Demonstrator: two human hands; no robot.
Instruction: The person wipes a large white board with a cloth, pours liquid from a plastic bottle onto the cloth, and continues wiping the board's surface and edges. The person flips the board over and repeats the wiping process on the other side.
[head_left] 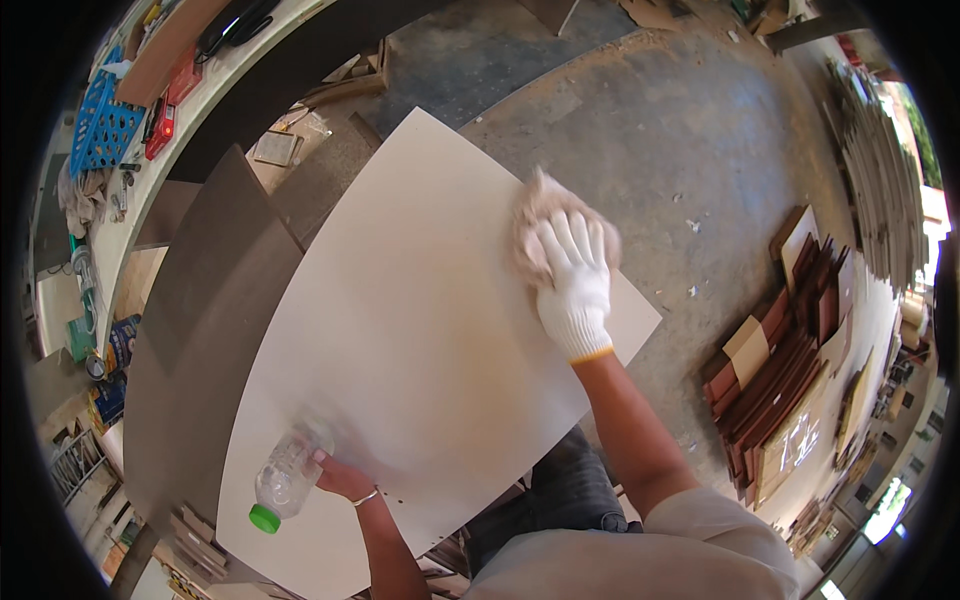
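Observation:
A pale cream board (400,280) lies flat before me, with a few small dark holes near its close edge. My right hand (577,280), in a white knitted glove with an orange cuff, presses a pinkish-beige cloth (530,235) onto the board's right edge. Its fingers are stretched out over the cloth. At the lower left, my bare left hand (343,477) grips a clear plastic bottle (285,475). The bottle's green cap (264,518) points down toward the near left. Part of the bottle's far end is blurred.
Under the cream board's left side extends a darker grey-brown panel (200,330). A workbench (190,130) at the left holds a blue perforated basket (105,125) and red boxes. Stacked brown boards (780,380) stand on the right, and grey planks (875,170) lean farther back.

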